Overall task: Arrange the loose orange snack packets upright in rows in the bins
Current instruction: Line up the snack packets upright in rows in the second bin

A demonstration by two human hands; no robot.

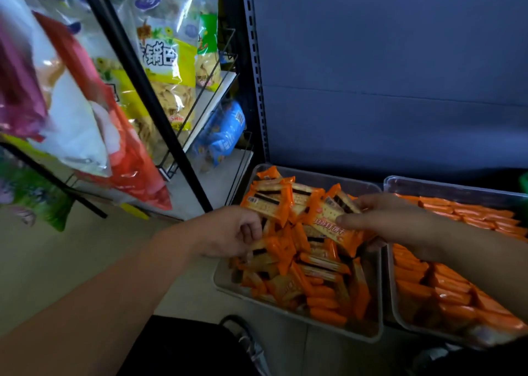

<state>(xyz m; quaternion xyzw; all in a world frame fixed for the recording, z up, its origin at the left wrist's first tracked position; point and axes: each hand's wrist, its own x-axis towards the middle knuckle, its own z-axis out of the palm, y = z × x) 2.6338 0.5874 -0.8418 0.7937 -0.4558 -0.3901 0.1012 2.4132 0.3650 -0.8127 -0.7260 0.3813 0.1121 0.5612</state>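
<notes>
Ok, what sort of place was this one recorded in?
Probably a small shop's snack aisle. A wire rack holds bagged snacks, a slotted upright stands beside it, and two clear bins hold many identical orange packets, as stock would be.

Bare floor (71,247) lies open left of the left bin (225,280); a blue panel (400,89) closes the far side, a rack (159,112) the far left.

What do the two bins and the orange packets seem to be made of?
Orange packets: likely glossy plastic film; they crinkle and reflect light. Left bin and right bin: probably clear, slightly frosted plastic; packets show through the walls.
</notes>
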